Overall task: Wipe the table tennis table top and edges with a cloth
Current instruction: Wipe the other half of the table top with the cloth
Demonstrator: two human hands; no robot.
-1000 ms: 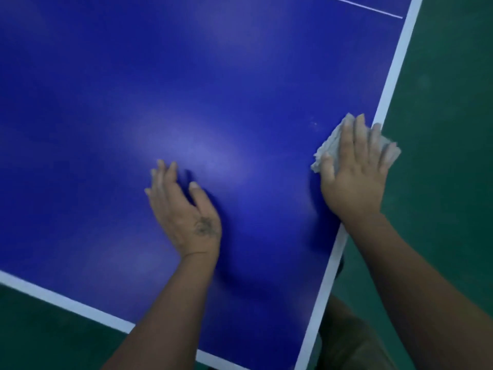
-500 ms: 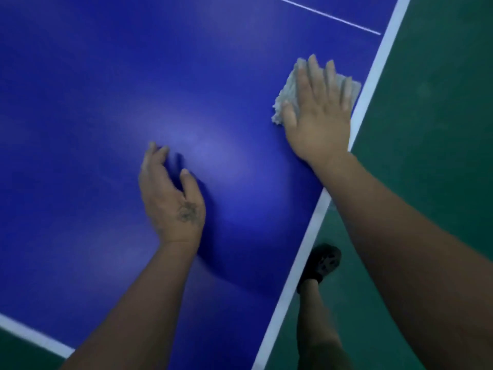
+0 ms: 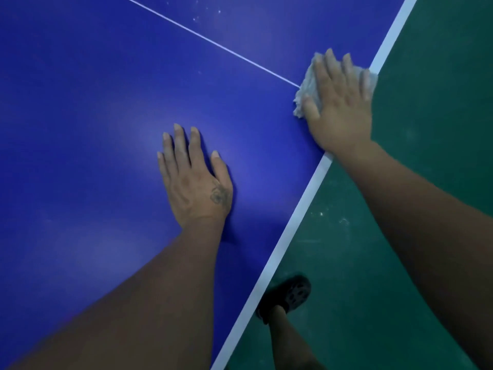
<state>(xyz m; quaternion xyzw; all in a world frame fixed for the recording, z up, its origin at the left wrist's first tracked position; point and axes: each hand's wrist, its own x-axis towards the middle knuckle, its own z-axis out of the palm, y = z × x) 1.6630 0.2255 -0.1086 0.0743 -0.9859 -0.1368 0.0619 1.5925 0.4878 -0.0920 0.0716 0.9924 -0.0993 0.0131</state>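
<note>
Head view, looking down: a blue table tennis table top (image 3: 93,102) is shown with a white border stripe (image 3: 293,222) along its side edge and green floor (image 3: 432,182) beyond. The right hand (image 3: 338,108) is laid flat, fingers straight and slightly spread, pressing a crumpled pale cloth (image 3: 306,89) onto that edge; the cloth is bunched under palm and fingers and juts out past the little finger over the floor. A thin white centre line (image 3: 213,42) ends at the cloth, on the thumb side of that hand. The left hand (image 3: 194,180) is rested palm-down on bare blue surface, fingers straight, nothing held, well apart from the cloth. Pale specks (image 3: 208,14) are seen beyond the right fingertips, past the line, so that stretch is judged not yet wiped; nearer the wrists no specks are made out, though glare leaves this uncertain. The task is judged partly done, with the far top and other edges left. A dark shoe (image 3: 290,295) is seen on the floor below the right forearm.
</note>
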